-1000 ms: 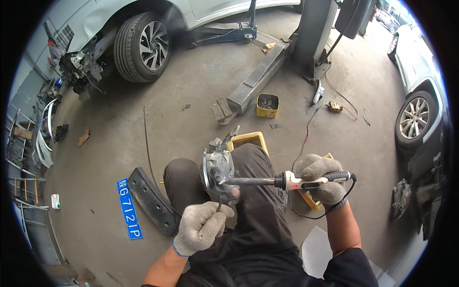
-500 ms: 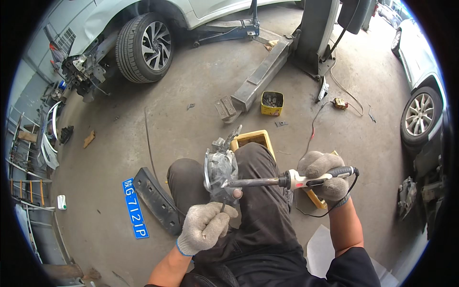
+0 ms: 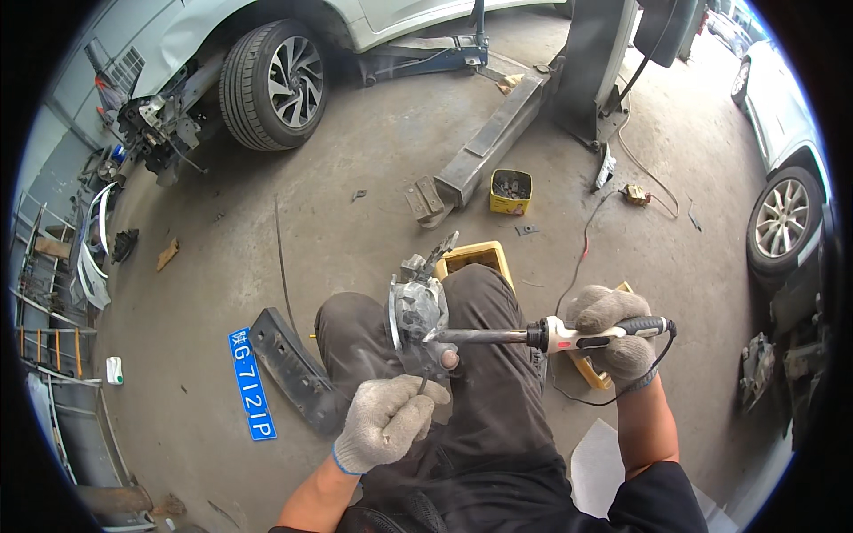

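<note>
A clear-lensed car lamp [image 3: 419, 306] with a grey and black housing is propped between my knees. My right hand [image 3: 613, 330], in a grey knit glove, is closed around the white and black handle of a hot-air gun [image 3: 486, 337]. The gun's long metal tube points left, its tip at the lower part of the lamp. Just below, my gloved left hand [image 3: 391, 422] pinches a thin dark rod [image 3: 422, 385] close to the housing. Faint smoke seems to hang near the tip. The exact contact point is too small to make out.
A black plastic bracket [image 3: 289, 369] and a blue licence plate [image 3: 252, 384] lie at left. Ahead are a yellow box [image 3: 475, 256], a yellow tub of small parts [image 3: 511, 192] and a lift arm [image 3: 489, 142]. The gun's cord [image 3: 582, 401] loops at right. White cars stand around.
The whole view has shifted slightly. Both hands keep their grips, and the hot-air gun's tip stays at the lamp's lower part.
</note>
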The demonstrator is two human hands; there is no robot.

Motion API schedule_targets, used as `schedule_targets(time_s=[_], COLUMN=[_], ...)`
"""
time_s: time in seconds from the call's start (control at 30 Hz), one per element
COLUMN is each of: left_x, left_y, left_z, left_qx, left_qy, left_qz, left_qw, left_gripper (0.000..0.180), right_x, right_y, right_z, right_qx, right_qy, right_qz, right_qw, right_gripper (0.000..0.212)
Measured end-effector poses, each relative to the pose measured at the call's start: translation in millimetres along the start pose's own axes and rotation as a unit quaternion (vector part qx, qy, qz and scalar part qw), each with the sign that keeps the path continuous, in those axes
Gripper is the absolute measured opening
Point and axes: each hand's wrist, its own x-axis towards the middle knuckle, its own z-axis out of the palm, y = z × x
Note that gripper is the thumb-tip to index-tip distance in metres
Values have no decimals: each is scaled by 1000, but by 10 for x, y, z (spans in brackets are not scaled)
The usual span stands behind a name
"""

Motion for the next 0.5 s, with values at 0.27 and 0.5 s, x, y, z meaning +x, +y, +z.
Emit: schedule_targets(time_s=[0.27, 0.5], left_x=[-9, -2], left_y=[-26, 1], left_z=[-8, -6], left_qx=[-15, -8], left_qy=[-6, -5], left_qz=[-6, -4], left_qw=[1000, 1000], left_gripper=[24, 25], right_x=[-6, -33], right_y=[-47, 19], right_z=[69, 6], right_qx=[14, -2], right_qy=[-9, -1], right_qz=[-1, -23], right_qw=[1000, 1000], right_gripper=[47, 46])
